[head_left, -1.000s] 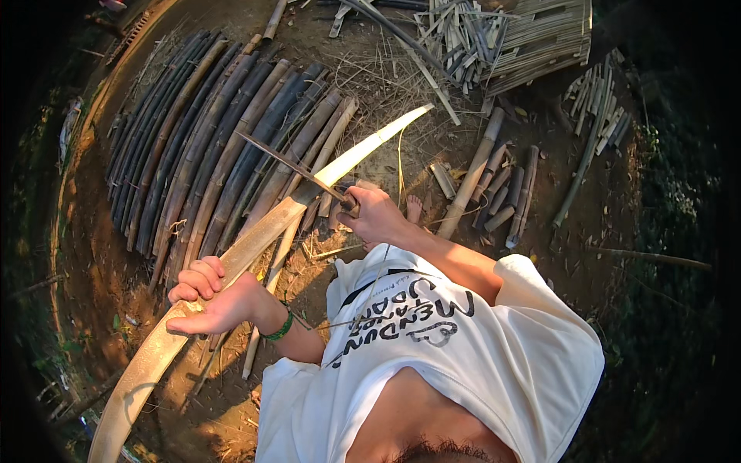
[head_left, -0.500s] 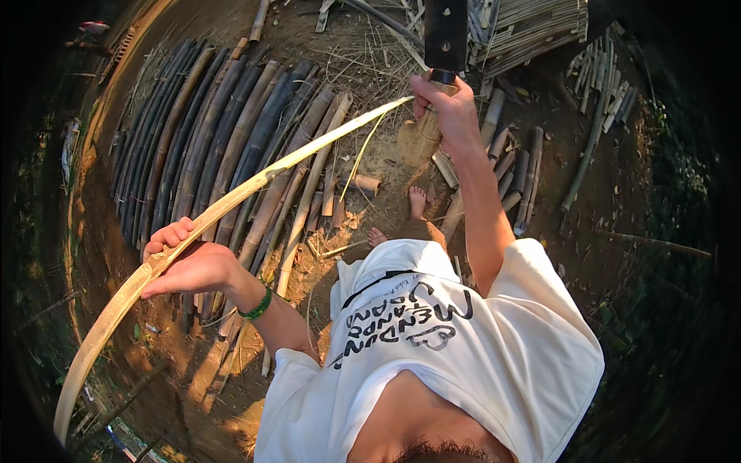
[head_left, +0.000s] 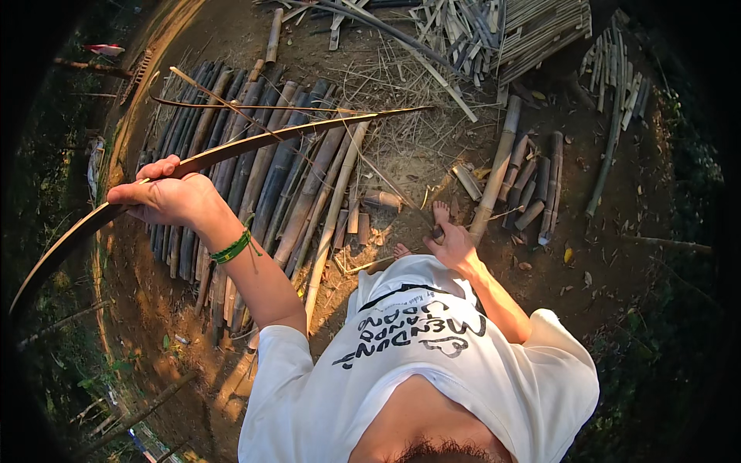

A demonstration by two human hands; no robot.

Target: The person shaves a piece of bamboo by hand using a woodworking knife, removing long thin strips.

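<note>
My left hand [head_left: 166, 197], with a green bracelet at its wrist, is closed around a long, bent bamboo strip [head_left: 258, 141]. The strip stretches from the far left rim to beyond the middle, its narrow edge pale and its side dark. Thin brown slivers [head_left: 193, 104] curl off or lie across its far part. Low by my lap, my right hand [head_left: 454, 248] is closed on the dark handle of a knife [head_left: 438, 231]. Its blade seems to be turned edge-on, a thin line pointing up and left; its shape cannot be made out.
Dark bamboo poles [head_left: 266, 174] lie in a row at left. Short bamboo pieces [head_left: 531, 189] and a longer pole [head_left: 502, 158] lie on the right. Farther off are split strips [head_left: 463, 38] and a slatted bamboo panel [head_left: 544, 35]. My bare foot [head_left: 441, 212] rests on dirt.
My right hand has come down toward my lap with the knife, whose broad blade showed before. My left hand has risen and turned the strip, so its dark side now shows.
</note>
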